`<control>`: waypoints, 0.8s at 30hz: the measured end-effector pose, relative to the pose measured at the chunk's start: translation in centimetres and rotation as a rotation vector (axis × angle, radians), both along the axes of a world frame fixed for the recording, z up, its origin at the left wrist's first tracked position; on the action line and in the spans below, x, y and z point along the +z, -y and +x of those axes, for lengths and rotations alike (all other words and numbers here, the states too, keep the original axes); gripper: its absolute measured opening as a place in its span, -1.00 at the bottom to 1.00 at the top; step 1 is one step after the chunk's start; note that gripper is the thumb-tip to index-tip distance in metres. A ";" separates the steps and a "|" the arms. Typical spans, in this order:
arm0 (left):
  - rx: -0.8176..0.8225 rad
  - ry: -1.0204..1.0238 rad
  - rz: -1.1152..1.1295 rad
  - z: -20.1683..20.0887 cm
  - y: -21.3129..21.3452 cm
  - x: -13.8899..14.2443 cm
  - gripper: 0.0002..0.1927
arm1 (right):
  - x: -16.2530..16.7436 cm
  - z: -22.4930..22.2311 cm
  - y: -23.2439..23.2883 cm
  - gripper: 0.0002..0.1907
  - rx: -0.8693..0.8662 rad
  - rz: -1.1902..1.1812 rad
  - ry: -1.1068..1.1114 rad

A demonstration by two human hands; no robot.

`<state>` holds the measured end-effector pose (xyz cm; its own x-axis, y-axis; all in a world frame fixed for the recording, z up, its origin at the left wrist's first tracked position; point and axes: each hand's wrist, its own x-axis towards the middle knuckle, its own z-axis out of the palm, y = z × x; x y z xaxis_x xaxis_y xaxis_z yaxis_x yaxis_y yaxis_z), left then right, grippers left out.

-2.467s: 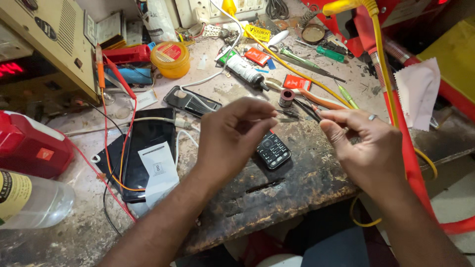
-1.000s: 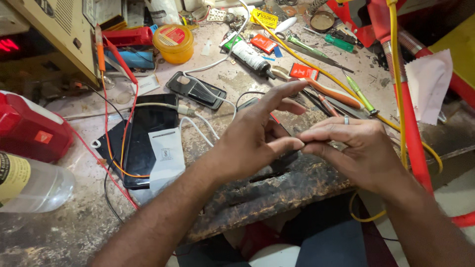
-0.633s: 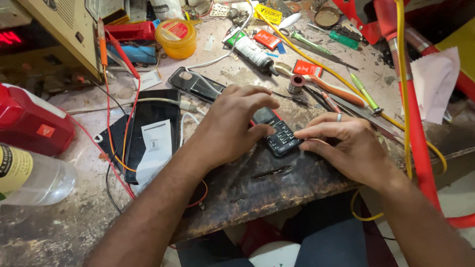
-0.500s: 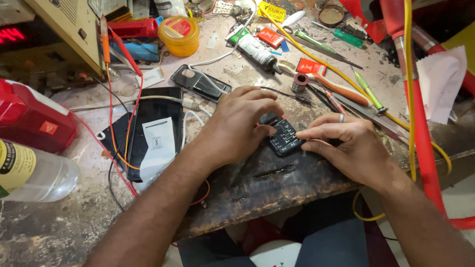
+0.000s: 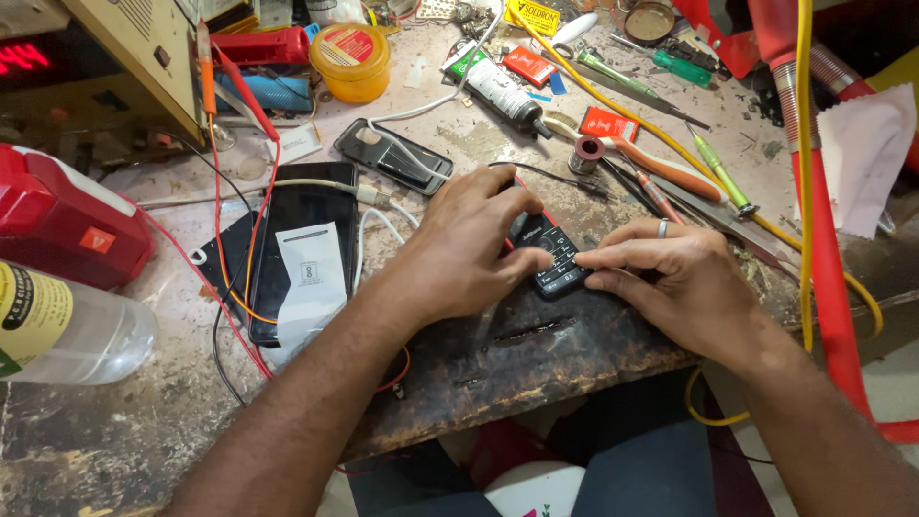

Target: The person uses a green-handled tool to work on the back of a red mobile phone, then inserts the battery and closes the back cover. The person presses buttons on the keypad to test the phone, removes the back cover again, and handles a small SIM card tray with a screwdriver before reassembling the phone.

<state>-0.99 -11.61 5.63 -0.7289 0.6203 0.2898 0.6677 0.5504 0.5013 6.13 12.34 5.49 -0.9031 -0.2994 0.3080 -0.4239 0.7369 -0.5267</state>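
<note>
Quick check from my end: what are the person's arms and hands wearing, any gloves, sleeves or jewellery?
No gloves or sleeves in view: both forearms are bare to the frame edge. The right hand has a plain silver-coloured ring on one finger. The left hand shows no ring or watch.

Bare left hand (image 5: 469, 254) and bare right hand (image 5: 675, 282), forearms without sleeves; a thin silver metal ring (image 5: 661, 228) encircles one finger of the right hand.

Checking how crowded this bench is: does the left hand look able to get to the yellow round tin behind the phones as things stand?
Probably yes. The left hand rests on the keypad phone; toward the yellow round tin lie only flat things: a black phone and white cable to reach over.
</note>
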 end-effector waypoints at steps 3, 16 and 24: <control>0.001 0.022 -0.023 0.3 0.0 0.5 -0.33 | 0.0 -0.1 0.0 -0.72 0.021 0.001 -0.018; 0.065 0.068 0.000 0.8 -0.4 1.0 -0.28 | 0.6 1.1 1.2 -0.81 -0.053 0.027 -0.127; 0.079 0.098 0.004 0.5 -0.5 0.6 -0.27 | 0.4 1.6 1.6 -0.81 -0.010 0.039 -0.233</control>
<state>-0.44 -11.07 6.26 -0.8004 0.5588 0.2170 0.5698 0.5969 0.5648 7.71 10.75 5.84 -0.8119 -0.3064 0.4969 -0.5231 0.7598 -0.3861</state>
